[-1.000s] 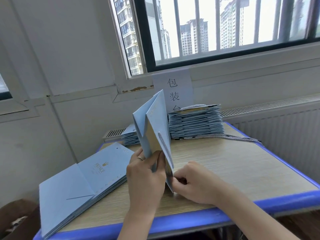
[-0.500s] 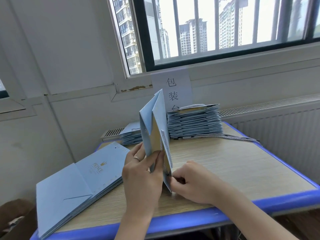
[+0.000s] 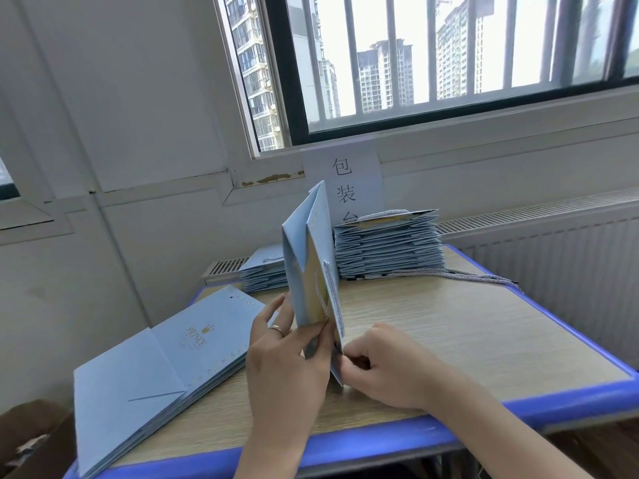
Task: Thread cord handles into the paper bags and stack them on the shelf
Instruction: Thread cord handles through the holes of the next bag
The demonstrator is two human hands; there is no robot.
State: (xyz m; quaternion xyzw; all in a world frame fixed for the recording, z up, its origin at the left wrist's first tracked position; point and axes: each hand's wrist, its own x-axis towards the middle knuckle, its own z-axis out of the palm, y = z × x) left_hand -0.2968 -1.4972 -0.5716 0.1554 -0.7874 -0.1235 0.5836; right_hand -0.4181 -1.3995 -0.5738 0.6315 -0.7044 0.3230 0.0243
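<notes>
Blue paper bag (image 3: 311,267) upright near the bench's (image 3: 484,333) front edge, between both hands.
A flat bag stack (image 3: 166,368) lies at the front-left corner; the left hand (image 3: 287,361) grips the bag's lower end; the right hand (image 3: 390,368) pinches its bottom edge with curled fingers; a taller stack (image 3: 387,250) sits at the far edge.
</notes>
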